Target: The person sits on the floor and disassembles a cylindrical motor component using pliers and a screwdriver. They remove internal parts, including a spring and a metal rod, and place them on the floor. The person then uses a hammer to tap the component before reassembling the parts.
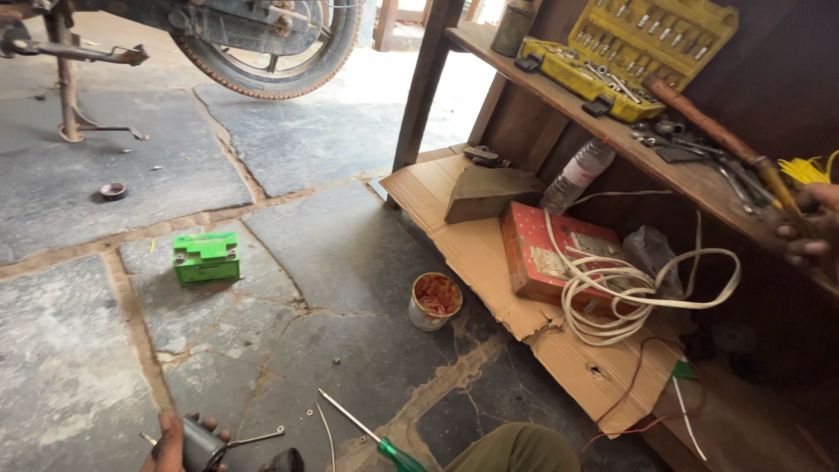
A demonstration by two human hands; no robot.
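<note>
My left hand [171,442] is at the bottom edge, wrapped around a dark cylindrical metal part [204,446] with a thin wire arm sticking out to the right. My right hand [810,229] reaches to the wooden shelf [559,107] at the far right and grips the end of a long wooden-handled tool [712,131] that lies across the shelf. A green-handled screwdriver [376,440] lies on the stone floor between my hands. My knee in olive trousers [516,450] shows at the bottom.
An open yellow socket set [634,48] and loose tools sit on the shelf. Below lie cardboard [489,262], a red box [546,253], coiled white cable [629,293], a plastic bottle [578,173]. A green battery [206,257], a small tin [434,301], and a motorcycle wheel [271,44] on its stand are on the floor.
</note>
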